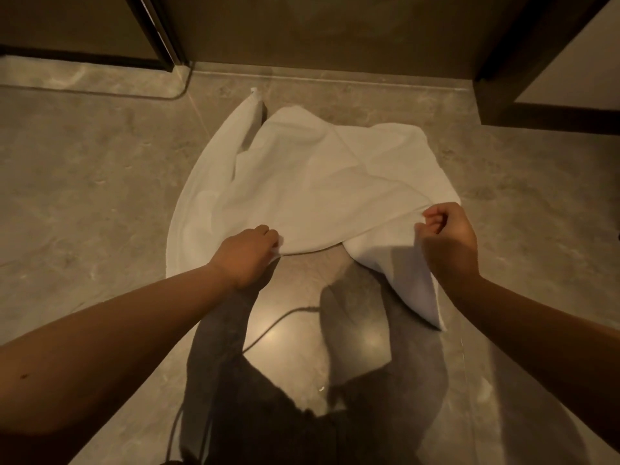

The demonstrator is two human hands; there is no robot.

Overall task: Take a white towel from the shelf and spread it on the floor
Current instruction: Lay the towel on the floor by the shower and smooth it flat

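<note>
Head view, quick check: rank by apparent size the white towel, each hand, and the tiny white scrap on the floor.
1. The white towel, by far the largest.
2. The left hand and right hand: they look about alike, so no ranking between them.
3. The white scrap, the smallest.

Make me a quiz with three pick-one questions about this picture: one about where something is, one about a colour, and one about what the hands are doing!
1. Where is the towel?
A. on a shelf
B. down on the floor, near edge lifted
C. in a basket

2. What colour is the towel?
A. blue
B. white
C. red

3. What are the hands doing?
A. both hold the towel
B. both hang free
C. one holds a cup

Answers:
1 B: its far part lies on the floor.
2 B: it looks plain white.
3 A: the left hand and the right hand each grip its near edge.
</note>
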